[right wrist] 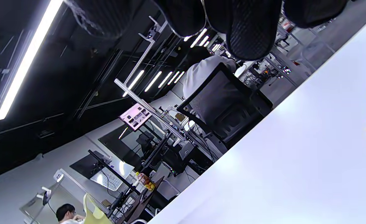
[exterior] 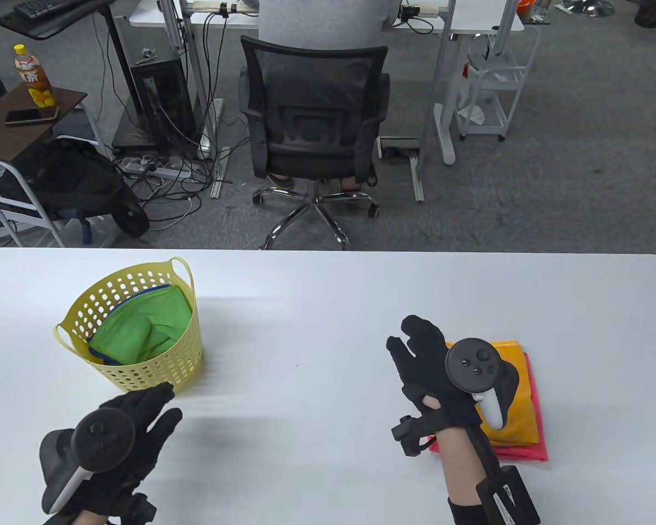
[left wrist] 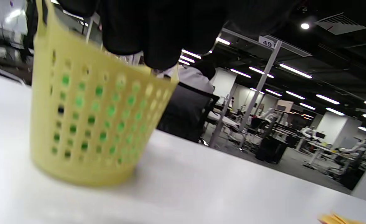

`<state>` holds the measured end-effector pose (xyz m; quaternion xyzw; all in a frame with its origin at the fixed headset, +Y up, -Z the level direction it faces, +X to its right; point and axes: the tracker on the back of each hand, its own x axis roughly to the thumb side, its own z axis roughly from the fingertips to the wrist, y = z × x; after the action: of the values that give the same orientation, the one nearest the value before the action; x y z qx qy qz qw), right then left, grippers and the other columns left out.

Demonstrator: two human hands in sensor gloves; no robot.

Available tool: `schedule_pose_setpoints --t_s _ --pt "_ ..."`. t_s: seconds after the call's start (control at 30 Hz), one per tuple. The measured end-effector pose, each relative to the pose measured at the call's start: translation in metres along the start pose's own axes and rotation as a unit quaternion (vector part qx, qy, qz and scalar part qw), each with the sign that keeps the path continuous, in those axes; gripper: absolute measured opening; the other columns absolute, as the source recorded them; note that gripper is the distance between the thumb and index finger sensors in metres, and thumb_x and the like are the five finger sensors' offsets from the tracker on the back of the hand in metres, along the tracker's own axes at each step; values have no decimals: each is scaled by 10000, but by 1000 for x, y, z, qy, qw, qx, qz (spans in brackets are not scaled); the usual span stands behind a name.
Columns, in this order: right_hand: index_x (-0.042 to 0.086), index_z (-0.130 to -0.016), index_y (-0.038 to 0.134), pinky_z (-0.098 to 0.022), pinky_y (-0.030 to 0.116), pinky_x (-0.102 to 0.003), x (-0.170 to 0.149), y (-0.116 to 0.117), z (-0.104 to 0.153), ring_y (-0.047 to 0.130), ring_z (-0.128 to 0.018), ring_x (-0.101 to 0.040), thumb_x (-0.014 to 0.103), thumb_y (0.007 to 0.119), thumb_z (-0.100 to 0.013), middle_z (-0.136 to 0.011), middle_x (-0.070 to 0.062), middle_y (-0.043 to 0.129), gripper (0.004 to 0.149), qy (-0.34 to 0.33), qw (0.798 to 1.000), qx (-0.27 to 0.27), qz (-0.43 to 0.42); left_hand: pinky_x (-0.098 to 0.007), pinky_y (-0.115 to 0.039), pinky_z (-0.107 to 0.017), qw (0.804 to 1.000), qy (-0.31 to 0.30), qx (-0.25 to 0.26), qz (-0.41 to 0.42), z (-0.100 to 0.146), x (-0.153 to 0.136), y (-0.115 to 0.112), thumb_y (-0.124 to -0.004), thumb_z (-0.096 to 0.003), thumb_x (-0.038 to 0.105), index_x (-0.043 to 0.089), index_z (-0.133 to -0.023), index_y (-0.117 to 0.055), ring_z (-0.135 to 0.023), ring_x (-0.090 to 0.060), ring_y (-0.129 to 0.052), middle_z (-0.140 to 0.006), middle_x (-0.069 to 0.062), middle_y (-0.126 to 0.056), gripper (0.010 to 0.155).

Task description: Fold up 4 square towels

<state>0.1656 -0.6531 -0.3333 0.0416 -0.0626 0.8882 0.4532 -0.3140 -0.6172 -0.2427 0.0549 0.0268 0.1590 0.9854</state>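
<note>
Nearest the viewer, the left hand (exterior: 121, 432) hovers empty, fingers slightly apart, its fingertips just short of the yellow basket (exterior: 183, 355) at about one o'clock from it. A green towel (exterior: 147, 331) sits crumpled inside with no clear long axis. The right hand (exterior: 434, 372), fingers spread, rests by the folded orange towel (exterior: 516, 402) stacked on a pink towel (exterior: 530, 451), well away from the basket, so the left hand is likely the one to reach in
</note>
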Motion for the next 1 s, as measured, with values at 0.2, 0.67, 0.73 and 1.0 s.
schedule_pose_setpoints --t_s 0.2,0.67,0.73,1.0 --pt "-1 -1074 607 -597 586 -712 -2 -10 1 759 -840 -518 434 703 -568 -1072 -422 540 675 -9 1000 -2 -23 -572 -490 -865 993 78 -56 -65 -114 18 33 -788 -558 379 340 -1044 -755 -1116 -332 -671 -1152 23 -729 488" --pt "0 -1071 616 -596 588 -713 4 -17 6 760 -841 -516 441 696 -570 -1080 -425 522 673 -34 999 -9 -28 -563 -202 -896 925 190 -317 -85 -228 -19 -65 -742 -558 471 358 -1121 -679 -1208 -312 -132 -1283 169 -183 577" --pt "-3 -1071 614 -597 584 -715 2 -17 5 754 -844 -518 440 694 -570 -1082 -427 512 673 -32 999 -10 -32 -562 -205 -891 917 191 -340 -81 -228 -21 -72 -743 -557 424 340 -1156 -586 -1202 -311 -125 -1278 174 -195 624" --pt "-6 -1072 612 -601 566 -725 2 -16 5 726 -860 -535 437 692 -571 -1090 -430 487 674 -34 999 -10 -32 -557 -207 -893 944 127 -301 -51 -209 -20 -42 -695 -564 382 275 -1187 -438 -1208 -251 -144 -1272 130 -169 683"
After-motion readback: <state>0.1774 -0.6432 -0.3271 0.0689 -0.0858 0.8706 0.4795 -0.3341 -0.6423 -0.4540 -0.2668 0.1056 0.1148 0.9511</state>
